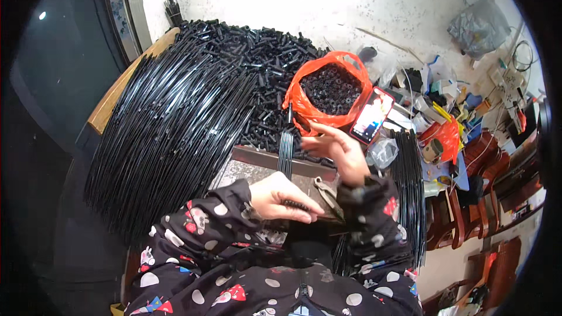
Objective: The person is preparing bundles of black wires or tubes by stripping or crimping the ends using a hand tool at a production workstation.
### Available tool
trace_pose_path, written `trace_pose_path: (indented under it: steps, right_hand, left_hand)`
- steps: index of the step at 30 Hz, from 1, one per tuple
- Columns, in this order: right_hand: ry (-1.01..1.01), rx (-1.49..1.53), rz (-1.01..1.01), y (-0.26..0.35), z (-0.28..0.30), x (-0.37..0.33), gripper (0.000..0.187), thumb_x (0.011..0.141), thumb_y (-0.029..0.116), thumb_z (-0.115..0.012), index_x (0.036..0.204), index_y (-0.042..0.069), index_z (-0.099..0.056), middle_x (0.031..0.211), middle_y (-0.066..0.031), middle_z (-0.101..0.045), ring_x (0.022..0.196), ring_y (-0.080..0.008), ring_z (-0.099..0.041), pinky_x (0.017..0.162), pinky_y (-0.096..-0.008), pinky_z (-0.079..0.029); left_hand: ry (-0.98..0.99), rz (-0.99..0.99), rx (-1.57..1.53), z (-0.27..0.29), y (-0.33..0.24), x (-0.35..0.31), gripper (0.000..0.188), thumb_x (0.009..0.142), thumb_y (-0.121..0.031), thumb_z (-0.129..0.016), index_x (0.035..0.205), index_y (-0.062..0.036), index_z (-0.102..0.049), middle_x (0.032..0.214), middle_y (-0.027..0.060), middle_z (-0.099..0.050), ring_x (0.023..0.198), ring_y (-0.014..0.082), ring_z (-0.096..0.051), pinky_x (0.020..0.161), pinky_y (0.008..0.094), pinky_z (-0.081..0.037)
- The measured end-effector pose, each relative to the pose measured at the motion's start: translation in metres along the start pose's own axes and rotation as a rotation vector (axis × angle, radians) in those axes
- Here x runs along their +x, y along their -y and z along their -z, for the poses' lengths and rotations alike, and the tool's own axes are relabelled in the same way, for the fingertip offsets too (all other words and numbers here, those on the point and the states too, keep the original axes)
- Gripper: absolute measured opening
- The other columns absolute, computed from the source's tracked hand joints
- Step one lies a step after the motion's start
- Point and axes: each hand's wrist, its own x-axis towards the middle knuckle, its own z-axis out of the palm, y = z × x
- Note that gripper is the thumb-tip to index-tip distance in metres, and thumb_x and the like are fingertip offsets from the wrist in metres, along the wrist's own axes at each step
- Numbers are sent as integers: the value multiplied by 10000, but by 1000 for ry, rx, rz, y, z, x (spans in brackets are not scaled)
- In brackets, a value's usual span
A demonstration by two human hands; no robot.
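My left hand (280, 198) is closed, with a row of small black pieces (297, 205) pinched between thumb and fingers. Just beyond it a narrow bundle of thin black rods (285, 153) runs over the raised edge of a metal tray (266, 158); whether my left hand grips these rods too is hidden. My right hand (338, 149) is raised in front of the red plastic bag, fingers stretched out and holding nothing, slightly blurred. Below it, pliers with pale handles (329, 198) lie on the tray. The bag (298, 105) stands open, full of small black parts (331, 89).
A large heap of long black rods (170, 134) covers the table's left side, with short black tubes (252, 50) piled behind. A lit phone (373, 115) leans by the bag. More rods (408, 193) stand at right, near clutter and wooden chairs (486, 181).
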Motion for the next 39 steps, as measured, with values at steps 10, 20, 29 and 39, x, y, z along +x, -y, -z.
trace_pose_path:
  steps: [10,20,29,39]
  right_hand:
    - [-423,-1514,224,-118,105,-10,63,668,104,-633,699,62,-598,734,-79,-495,763,-253,-494,674,-337,-418]
    - [-457,-529,266,-47,35,-21,58,767,27,-558,816,-3,-569,730,-90,-573,662,-166,-560,610,-256,-436]
    - [-341,-1000,536,41,-61,-96,294,619,-51,-591,908,-1,-613,772,-104,-538,705,-250,-521,621,-310,-432]
    - [-348,-1031,551,44,-64,-109,311,613,-58,-595,916,10,-615,769,-97,-548,690,-246,-522,615,-310,-433]
  left_hand:
    - [-167,7,79,-1,-9,-11,231,755,-35,-616,985,-10,-604,848,106,-637,782,204,-623,721,270,-481]
    - [-338,53,108,-6,-1,-12,162,772,-108,-624,917,-34,-629,799,105,-645,747,164,-633,665,238,-475]
    - [-335,-7,103,-10,5,-2,158,769,-91,-628,914,-27,-622,810,96,-646,754,148,-630,678,238,-485]
    - [-308,-25,195,-20,2,-2,178,760,-133,-646,910,-40,-624,787,106,-642,743,168,-635,665,245,-486]
